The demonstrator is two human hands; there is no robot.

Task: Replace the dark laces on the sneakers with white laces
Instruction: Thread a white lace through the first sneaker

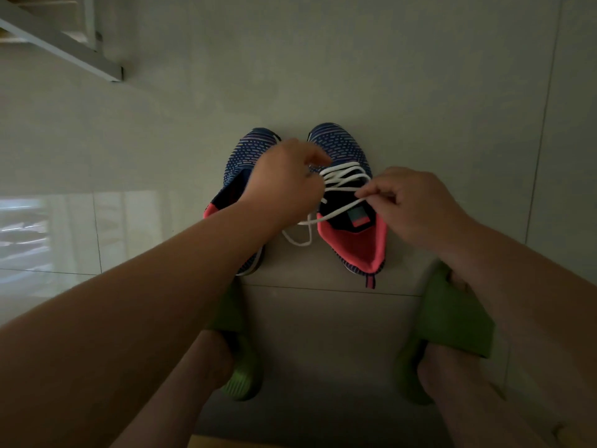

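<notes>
Green slippers [452, 318] are planted on the tiled floor [323, 76] behind the right sneaker [349, 202], where both hands' grips are pinching the white lace [342, 176], and uneven pulling is risking lopsided ends or a strand slipping out.

Floor [355, 76]: large pale grey-green glossy tiles with thin dark grout lines, one running crosswise low in the view, others running lengthwise at right and left. Lighting: dim overall. A bright window reflection [64, 234] lies on the tiles at the left edge, showing pale horizontal bands. Upper left corner: a white-framed furniture piece [64, 43], its edge running diagonally; type cannot be determined. Bottom edge: a strip of yellowish surface [226, 442], partly visible.
</notes>
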